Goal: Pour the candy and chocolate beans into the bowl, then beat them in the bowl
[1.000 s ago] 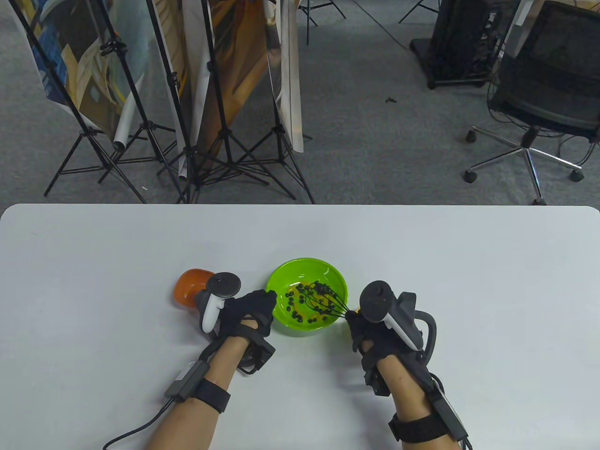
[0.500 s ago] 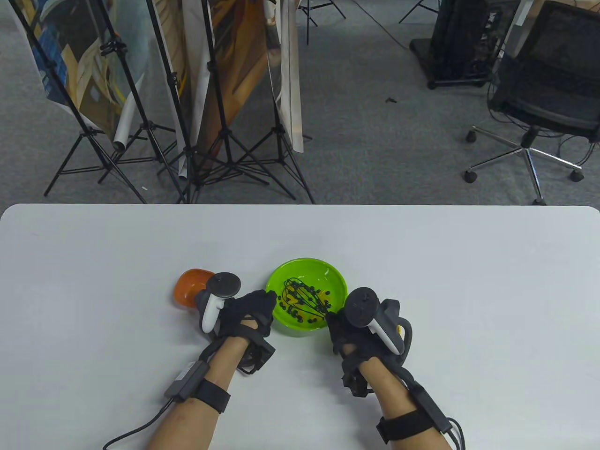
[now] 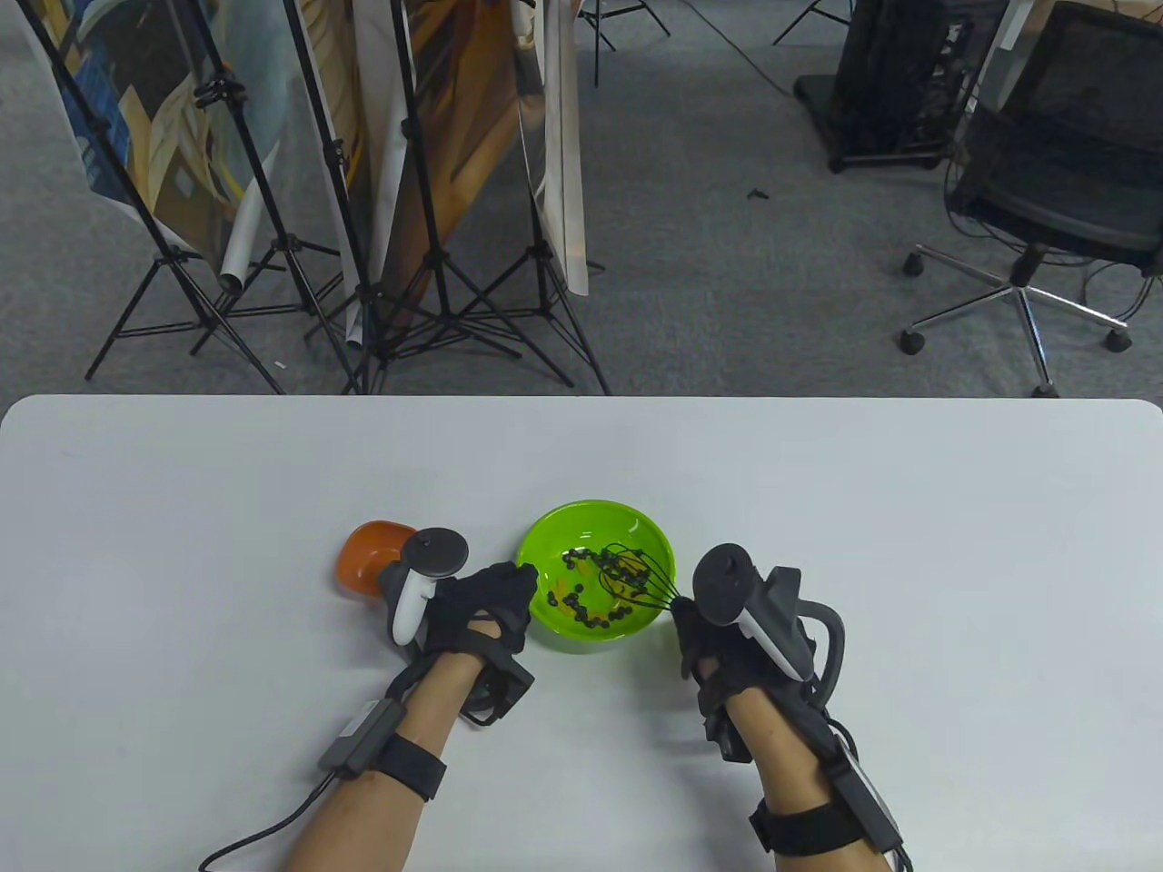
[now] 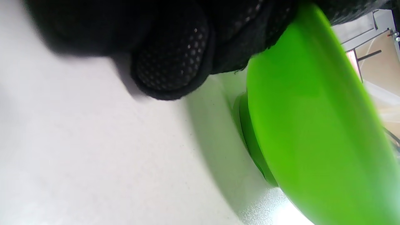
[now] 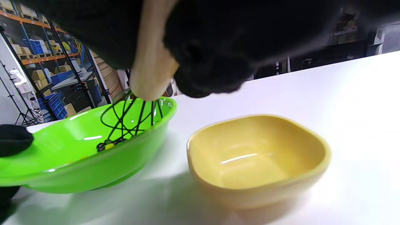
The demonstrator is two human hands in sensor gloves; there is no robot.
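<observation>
Right hand point(image 3: 718, 640) hides the yellow bowl point(image 5: 259, 162) from the table view; candy colours unclear.

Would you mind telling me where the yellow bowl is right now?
In the right wrist view, the yellow bowl sits empty on the table, just right of the green bowl, beneath the right hand.

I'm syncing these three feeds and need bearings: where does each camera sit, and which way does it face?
Table view: high up, facing down and forward; shows table, both forearms, left hand, right hand.
Left wrist view: low by the table, facing the green bowl; gloved fingers on top.
Right wrist view: low, facing whisk and yellow bowl; glove above.
All three share the green bowl.
</observation>
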